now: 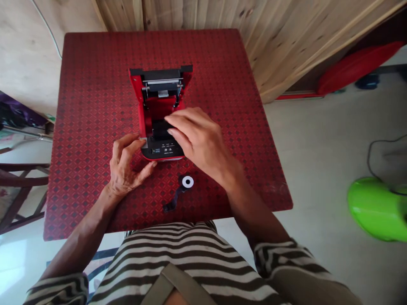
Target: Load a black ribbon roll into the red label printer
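Note:
A red and black printer [163,149] stands on the table with its lid [165,76] raised toward the far side. Small buttons and markings show on its black front panel. My left hand [127,163] grips the printer's front left corner, fingers on top and thumb at the front edge. Over the open compartment, my right hand [203,140] has thumb and fingers drawn together beside a dark roll-like part [160,129]; what they pinch, if anything, cannot be made out. A small black ribbon roll [187,182] with a white core lies in front, its loose black strip [171,204] trailing toward me.
Red patterned covering spreads over the table [222,76], which meets a wooden plank wall [190,15] at the back. To the left is a dark wooden chair [22,182]. A green stool-like object [375,207] and a cable [370,152] are on the floor at right.

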Action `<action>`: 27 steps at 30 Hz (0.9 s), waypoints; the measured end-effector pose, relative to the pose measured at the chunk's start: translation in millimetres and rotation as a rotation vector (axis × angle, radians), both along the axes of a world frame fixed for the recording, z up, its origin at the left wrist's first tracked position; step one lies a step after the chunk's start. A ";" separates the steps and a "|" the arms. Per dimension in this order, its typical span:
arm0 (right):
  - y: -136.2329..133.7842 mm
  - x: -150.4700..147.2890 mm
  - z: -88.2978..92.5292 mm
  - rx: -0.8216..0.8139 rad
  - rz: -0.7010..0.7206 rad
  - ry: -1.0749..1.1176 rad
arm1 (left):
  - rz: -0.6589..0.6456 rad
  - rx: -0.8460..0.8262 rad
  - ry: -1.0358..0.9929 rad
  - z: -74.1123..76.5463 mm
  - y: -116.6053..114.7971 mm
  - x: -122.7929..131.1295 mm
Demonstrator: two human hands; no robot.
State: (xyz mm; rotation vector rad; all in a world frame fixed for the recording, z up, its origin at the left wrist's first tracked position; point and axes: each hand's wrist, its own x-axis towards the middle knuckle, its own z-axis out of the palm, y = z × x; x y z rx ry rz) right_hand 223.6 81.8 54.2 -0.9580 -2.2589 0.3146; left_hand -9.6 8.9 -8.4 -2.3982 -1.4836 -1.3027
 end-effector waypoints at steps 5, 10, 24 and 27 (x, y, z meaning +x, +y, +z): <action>41.3 -34.5 9.8 -0.202 0.121 -0.363 | -0.015 -0.029 0.048 -3.7 -1.5 -1.6; 52.9 -32.1 6.6 -0.230 0.159 -0.280 | 0.000 -0.042 0.060 -4.3 -2.1 -1.6; 72.7 -39.3 -30.8 -0.207 0.159 -0.278 | -0.056 -0.065 0.005 -4.3 -2.9 -1.9; 82.3 -41.3 -34.4 -0.194 0.195 -0.299 | -0.045 -0.063 0.016 -5.3 -2.8 -2.5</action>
